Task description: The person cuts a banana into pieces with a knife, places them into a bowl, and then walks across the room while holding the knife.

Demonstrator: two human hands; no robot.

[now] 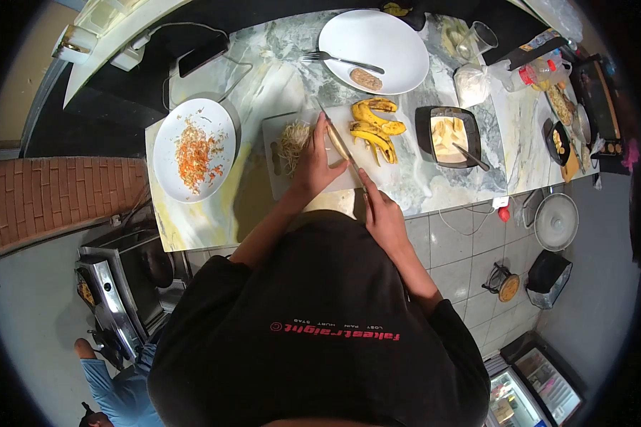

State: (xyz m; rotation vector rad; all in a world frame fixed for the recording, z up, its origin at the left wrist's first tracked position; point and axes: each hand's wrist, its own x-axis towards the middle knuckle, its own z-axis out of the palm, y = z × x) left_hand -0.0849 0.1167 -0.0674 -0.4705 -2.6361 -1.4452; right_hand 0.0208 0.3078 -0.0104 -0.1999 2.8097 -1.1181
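Observation:
My right hand (pixel 382 213) is closed round the handle of a knife (pixel 340 142), whose blade points away from me over a white cutting board (pixel 274 128). Just left of the blade, my left hand (pixel 315 167) lies low over the board with its fingers stretched out and its thumb apart. Pale bean sprouts (pixel 292 146) are heaped beside that hand, which hides part of the board. Yellow banana peels (pixel 377 129) with dark spots lie to the right of the knife.
A white plate (pixel 165 153) of shredded orange and white food stands left. Behind the board is a large white plate (pixel 406 50) with a fork (pixel 342 62) and a brown patty (pixel 365 79). Right is a dark square bowl (pixel 473 128) of pale pieces. A person in blue (pixel 121 388) is lower left.

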